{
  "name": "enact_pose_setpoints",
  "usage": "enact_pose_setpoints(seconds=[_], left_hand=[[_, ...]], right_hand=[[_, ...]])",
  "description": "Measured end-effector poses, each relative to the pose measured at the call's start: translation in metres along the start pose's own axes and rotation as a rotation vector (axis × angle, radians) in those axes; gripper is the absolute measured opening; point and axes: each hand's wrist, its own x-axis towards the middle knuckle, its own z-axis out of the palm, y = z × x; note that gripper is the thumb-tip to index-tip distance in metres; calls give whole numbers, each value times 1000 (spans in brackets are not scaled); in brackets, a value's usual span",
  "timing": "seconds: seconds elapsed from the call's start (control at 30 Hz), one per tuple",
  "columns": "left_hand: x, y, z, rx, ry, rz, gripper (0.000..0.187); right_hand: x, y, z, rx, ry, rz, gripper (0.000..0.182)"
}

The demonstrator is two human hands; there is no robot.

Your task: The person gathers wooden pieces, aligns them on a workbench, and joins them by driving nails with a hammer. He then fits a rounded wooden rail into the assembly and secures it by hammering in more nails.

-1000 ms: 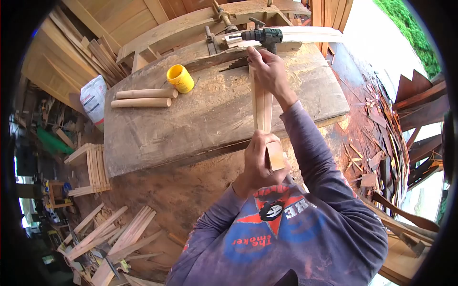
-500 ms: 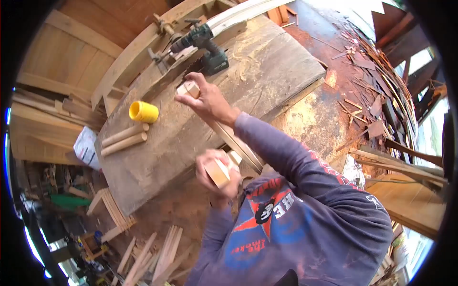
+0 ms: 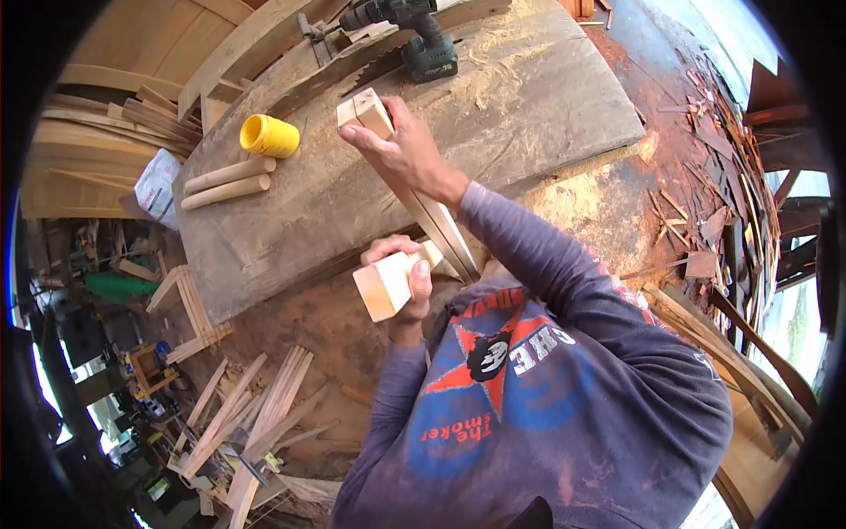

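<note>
My right hand [image 3: 410,150] is closed around the upper end of a long pale length of wood [image 3: 432,225] with a groove or seam along it. Its squared end stands above my thumb, and the lower end runs down to my shirt. Closer to my body, my left hand [image 3: 401,282] grips a pale wooden block [image 3: 383,286], its square end face turned towards me. A narrower part sticks out on the block's far side, beside the long piece. My palm and fingers hide some of the block.
On the workbench [image 3: 300,225] are a yellow cup [image 3: 270,136], two round dowels [image 3: 227,182], a cordless drill [image 3: 423,40] and sawdust. A white bag [image 3: 159,187] lies by its left edge. Wood offcuts [image 3: 251,423] cover the floor below; scrap [image 3: 705,167] is piled at right.
My view has shifted, so the drill sits higher in the picture. The block in my left hand has turned and shows its square end more fully. My right hand still grips the long piece.
</note>
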Motion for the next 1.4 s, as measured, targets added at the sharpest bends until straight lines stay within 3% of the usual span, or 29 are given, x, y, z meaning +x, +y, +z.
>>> enact_pose_setpoints(seconds=[0.1,0.17,0.27,0.4,0.57,0.7,0.83,0.87,0.93,0.97,1.0,1.03,1.07,1.17,1.23,1.27,1.3,1.4], left_hand=[[-4,-15,-3,33,-83,13,30],[-7,-21,-6,-33,-114,-10,29],[-7,-28,-5,-68,-127,8,32],[-6,-29,-5,-111,-114,-43,34],[-6,-38,-11,-4,-172,61,36],[-8,-40,-13,-47,-185,18,34],[-3,-42,-19,104,-214,172,52],[-4,-37,-21,68,-246,103,48],[-2,-20,-28,70,-259,59,57],[-8,-23,-34,-27,-261,-45,66],[-11,-28,-44,40,-264,-34,70],[-15,-34,-56,105,-271,-28,75],[-20,-38,-68,103,-263,-29,75],[-41,-59,-102,141,-260,-138,75],[-57,-84,-123,184,-281,-293,66],[-57,-90,-130,266,-241,-284,47],[-50,-88,-137,273,-229,-285,47],[-11,-90,-157,409,-248,-172,27]], right_hand=[[-14,3,1,-8,72,27,76],[-21,7,1,-14,30,161,70],[-18,16,4,-158,77,78,65],[-20,11,4,-161,104,54,64],[-21,4,5,-108,89,116,61],[-22,15,7,-161,137,12,57],[-28,12,9,4,126,119,47],[-29,26,7,-27,100,90,45],[-42,44,4,72,155,-25,49],[-54,48,-2,147,125,1,51],[-68,53,-12,218,99,31,53],[-82,64,-23,96,107,55,51],[-98,71,-27,229,168,155,52],[-149,97,-50,37,208,397,48],[-180,111,-65,-205,133,458,42],[-193,127,-69,-304,83,464,40],[-200,116,-65,-300,70,460,40],[-221,99,-61,-453,-131,164,37]])
